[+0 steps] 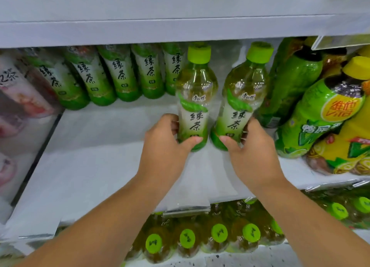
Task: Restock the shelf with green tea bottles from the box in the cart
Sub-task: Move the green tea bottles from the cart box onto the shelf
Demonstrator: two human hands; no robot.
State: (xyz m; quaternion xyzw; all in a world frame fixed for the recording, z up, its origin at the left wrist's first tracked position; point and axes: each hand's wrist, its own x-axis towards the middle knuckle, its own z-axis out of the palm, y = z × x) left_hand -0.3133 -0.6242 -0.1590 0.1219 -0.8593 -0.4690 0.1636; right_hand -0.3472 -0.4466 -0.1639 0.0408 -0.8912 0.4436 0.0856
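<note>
Two green tea bottles with light green caps stand upright on the white shelf (pixel 96 146). My left hand (pixel 166 144) grips the lower part of the left bottle (pixel 195 90). My right hand (pixel 252 148) grips the base of the right bottle (pixel 243 90). A row of several more green tea bottles (pixel 124 74) stands at the back of the same shelf, to the left. The box and the cart are out of view.
Pink-labelled bottles (pixel 18 98) fill the left section behind a divider. Larger green and yellow bottles (pixel 320 116) crowd the right side. The shelf below holds several green-capped bottles (pixel 218 232). Another shelf board (pixel 160 16) runs close overhead.
</note>
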